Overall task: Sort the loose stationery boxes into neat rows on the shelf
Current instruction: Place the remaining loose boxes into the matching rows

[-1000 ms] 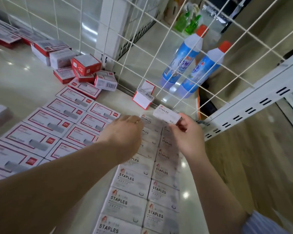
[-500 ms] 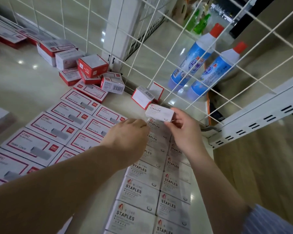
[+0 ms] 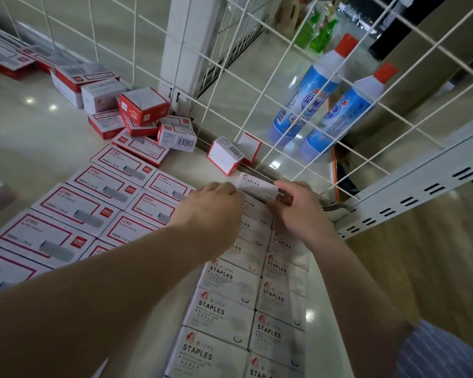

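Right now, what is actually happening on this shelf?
A person is lining up staples boxes on a shelf. Both hands hold one white staples box at the far end of two white rows: the left hand at its near-left edge, the right hand pinching its right end. Red-bordered boxes lie in rows to the left, and a loose pile waits by the wire grid.
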Action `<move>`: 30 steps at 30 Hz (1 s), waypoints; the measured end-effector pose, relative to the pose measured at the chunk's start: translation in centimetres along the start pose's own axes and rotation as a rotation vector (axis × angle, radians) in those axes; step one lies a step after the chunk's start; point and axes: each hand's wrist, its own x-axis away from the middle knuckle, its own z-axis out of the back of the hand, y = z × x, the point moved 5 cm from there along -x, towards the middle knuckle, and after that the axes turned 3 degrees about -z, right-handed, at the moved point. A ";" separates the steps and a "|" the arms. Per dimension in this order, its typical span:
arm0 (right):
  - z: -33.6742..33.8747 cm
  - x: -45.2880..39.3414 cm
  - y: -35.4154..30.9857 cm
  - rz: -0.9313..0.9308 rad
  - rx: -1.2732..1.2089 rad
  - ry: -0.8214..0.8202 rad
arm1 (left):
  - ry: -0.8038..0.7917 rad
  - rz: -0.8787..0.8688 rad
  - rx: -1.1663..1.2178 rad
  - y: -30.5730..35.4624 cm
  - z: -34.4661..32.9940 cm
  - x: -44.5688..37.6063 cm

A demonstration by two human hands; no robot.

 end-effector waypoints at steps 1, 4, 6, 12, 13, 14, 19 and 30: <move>0.1 0.0 -0.1 0.010 0.008 0.004 | -0.002 -0.008 -0.033 0.1 -0.1 -0.2; 0.0 0.0 0.1 0.025 0.014 0.025 | -0.027 -0.022 -0.113 0.4 -0.4 -1.0; 0.2 -0.1 0.6 0.006 0.007 0.060 | -0.037 -0.004 -0.122 0.5 -0.4 -1.4; -0.1 -0.5 0.8 0.070 0.106 -0.009 | -0.050 0.066 -0.070 0.8 -0.7 -2.2; -0.2 -0.5 0.9 0.064 0.109 -0.012 | -0.050 0.081 -0.042 0.7 -0.7 -2.3; -0.2 -0.6 1.1 0.060 0.113 -0.008 | -0.051 0.097 -0.012 0.7 -0.7 -2.3; -0.3 -0.5 1.3 0.042 0.121 0.002 | -0.046 0.089 0.034 0.4 -0.7 -2.2; -0.1 -0.2 1.0 0.031 0.109 0.010 | -0.009 0.050 0.006 0.5 -0.7 -1.5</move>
